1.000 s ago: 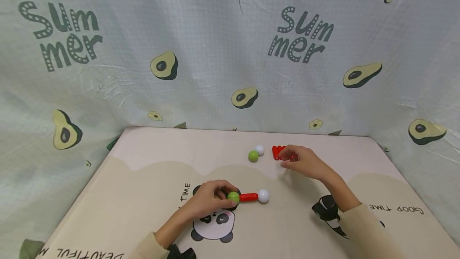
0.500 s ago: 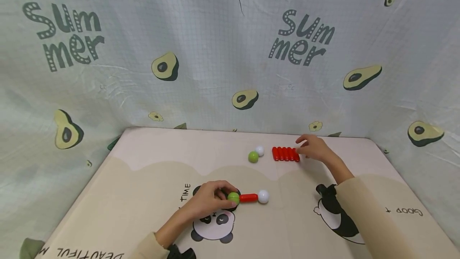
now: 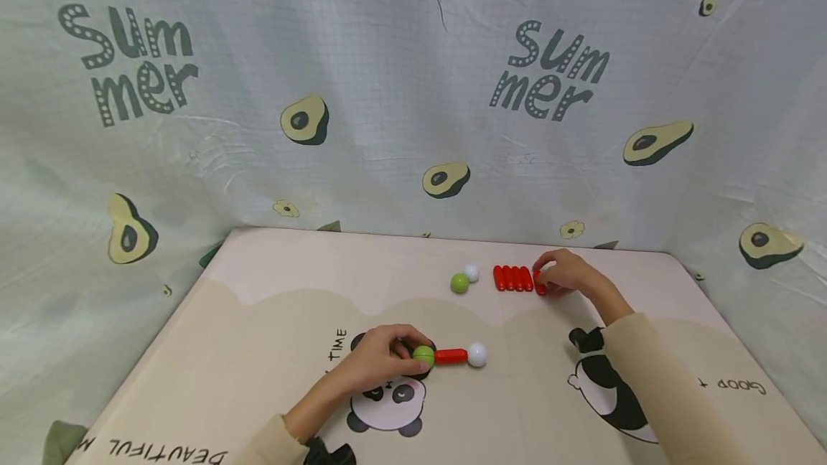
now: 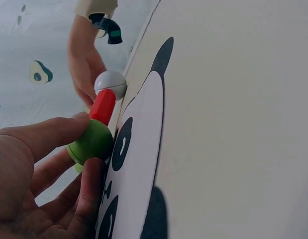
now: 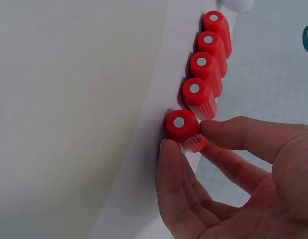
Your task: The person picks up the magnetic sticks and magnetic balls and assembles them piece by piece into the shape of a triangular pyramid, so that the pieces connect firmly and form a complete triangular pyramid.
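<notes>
My left hand (image 3: 386, 359) pinches a green ball (image 4: 92, 143) between thumb and fingers on the table. Joined to that ball is a red rod (image 3: 451, 356), with a white ball (image 3: 477, 355) on its other end. Toward the back right, my right hand (image 3: 567, 273) pinches a red rod (image 5: 182, 125) at the right end of a row. The other red rods (image 3: 513, 278) lie side by side, a small gap from the pinched one; pale round spots show on their ends in the right wrist view.
A loose green ball (image 3: 459, 283) and a white ball (image 3: 471, 273) sit left of the rod row. The table (image 3: 284, 364) has a panda-print cover, and a patterned cloth (image 3: 375, 92) hangs along its back edge.
My right hand has moved from above the rods to the row's right end and taken hold of the last rod, now slightly apart from the others. The left hand keeps its hold.
</notes>
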The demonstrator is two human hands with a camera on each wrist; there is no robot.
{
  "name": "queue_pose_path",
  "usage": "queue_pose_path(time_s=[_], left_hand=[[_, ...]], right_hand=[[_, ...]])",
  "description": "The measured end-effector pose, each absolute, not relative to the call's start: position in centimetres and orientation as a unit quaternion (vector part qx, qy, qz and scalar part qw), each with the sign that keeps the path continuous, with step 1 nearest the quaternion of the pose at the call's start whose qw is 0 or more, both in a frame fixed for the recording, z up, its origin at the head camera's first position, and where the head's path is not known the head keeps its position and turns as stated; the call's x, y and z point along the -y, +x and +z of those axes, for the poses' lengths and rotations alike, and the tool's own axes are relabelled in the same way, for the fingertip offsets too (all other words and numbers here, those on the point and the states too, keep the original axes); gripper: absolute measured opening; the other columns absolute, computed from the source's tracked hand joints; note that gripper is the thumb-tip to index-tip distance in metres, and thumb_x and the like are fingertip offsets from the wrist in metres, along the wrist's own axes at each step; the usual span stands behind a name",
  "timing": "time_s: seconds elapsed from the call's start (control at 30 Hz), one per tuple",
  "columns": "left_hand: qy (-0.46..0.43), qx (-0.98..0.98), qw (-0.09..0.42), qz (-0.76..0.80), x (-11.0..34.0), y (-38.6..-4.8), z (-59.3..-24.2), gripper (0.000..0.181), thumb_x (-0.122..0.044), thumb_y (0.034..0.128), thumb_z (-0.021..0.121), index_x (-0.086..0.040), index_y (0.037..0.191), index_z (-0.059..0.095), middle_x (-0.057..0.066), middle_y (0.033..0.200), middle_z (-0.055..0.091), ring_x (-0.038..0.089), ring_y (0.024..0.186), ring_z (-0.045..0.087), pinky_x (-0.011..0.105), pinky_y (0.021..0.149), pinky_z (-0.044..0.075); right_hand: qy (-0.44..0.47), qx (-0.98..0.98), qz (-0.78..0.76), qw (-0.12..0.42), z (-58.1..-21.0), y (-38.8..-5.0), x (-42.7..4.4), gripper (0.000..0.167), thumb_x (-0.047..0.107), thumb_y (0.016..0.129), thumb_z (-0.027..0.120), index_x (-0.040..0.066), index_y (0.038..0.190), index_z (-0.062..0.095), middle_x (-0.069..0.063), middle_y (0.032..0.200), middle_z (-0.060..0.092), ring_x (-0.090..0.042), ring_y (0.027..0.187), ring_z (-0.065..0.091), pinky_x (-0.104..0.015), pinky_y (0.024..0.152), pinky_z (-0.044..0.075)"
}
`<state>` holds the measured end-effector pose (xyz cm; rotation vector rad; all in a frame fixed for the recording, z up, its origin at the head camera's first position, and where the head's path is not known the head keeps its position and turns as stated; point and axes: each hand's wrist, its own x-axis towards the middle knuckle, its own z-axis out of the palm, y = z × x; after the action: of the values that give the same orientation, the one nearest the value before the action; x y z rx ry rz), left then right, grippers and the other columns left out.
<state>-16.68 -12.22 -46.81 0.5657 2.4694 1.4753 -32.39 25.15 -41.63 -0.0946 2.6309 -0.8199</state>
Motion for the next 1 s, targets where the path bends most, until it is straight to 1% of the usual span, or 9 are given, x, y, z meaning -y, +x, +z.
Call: queue_pose_path(time_s=[0.2, 0.37, 0.77, 1.0], left_hand=[[0.194, -0.839, 0.107, 0.498, 12.3, -16.7, -46.8, 0.029, -0.027, 0.0876, 0.082, -0.019, 0.115, 0.077, 0.000, 0.101, 0.072, 0.009, 0.081, 0.063, 0.021, 0.072, 0.048], [0.193, -0.841, 0.108, 0.493, 12.4, -16.6, -46.9, 0.029, -0.029, 0.0882, 0.081, -0.020, 0.115, 0.076, -0.003, 0.101, 0.071, 0.007, 0.081, 0.064, 0.021, 0.073, 0.049], [0.195, -0.839, 0.106, 0.497, 12.6, -16.6, -47.0, 0.029, -0.028, 0.0882, 0.081, -0.019, 0.115, 0.077, -0.003, 0.100, 0.071, 0.007, 0.080, 0.063, 0.021, 0.073, 0.049], [0.201, -0.832, 0.106, 0.506, 12.5, -16.6, -46.9, 0.030, -0.027, 0.0881, 0.082, -0.017, 0.116, 0.076, 0.000, 0.102, 0.072, 0.008, 0.081, 0.063, 0.021, 0.073, 0.049]], right_hand=[[-0.019, -0.927, -0.309, 0.209, -41.3, -31.6, -25.2, 0.043, 0.014, 0.095, 0.066, -0.003, 0.134, 0.058, -0.014, 0.099, 0.065, -0.021, 0.080, 0.063, -0.032, 0.076, 0.061], [-0.020, -0.928, -0.307, 0.212, -41.2, -31.3, -25.4, 0.040, 0.011, 0.092, 0.068, -0.004, 0.129, 0.059, -0.016, 0.101, 0.064, -0.023, 0.082, 0.063, -0.033, 0.077, 0.062], [-0.013, -0.935, -0.295, 0.196, -41.4, -31.2, -25.9, 0.035, 0.009, 0.089, 0.066, 0.000, 0.123, 0.059, -0.015, 0.102, 0.062, -0.022, 0.080, 0.063, -0.032, 0.074, 0.060], [-0.011, -0.939, -0.296, 0.174, -41.0, -30.3, -26.1, 0.034, 0.012, 0.091, 0.067, -0.001, 0.121, 0.059, -0.013, 0.097, 0.062, -0.020, 0.075, 0.061, -0.028, 0.070, 0.057]])
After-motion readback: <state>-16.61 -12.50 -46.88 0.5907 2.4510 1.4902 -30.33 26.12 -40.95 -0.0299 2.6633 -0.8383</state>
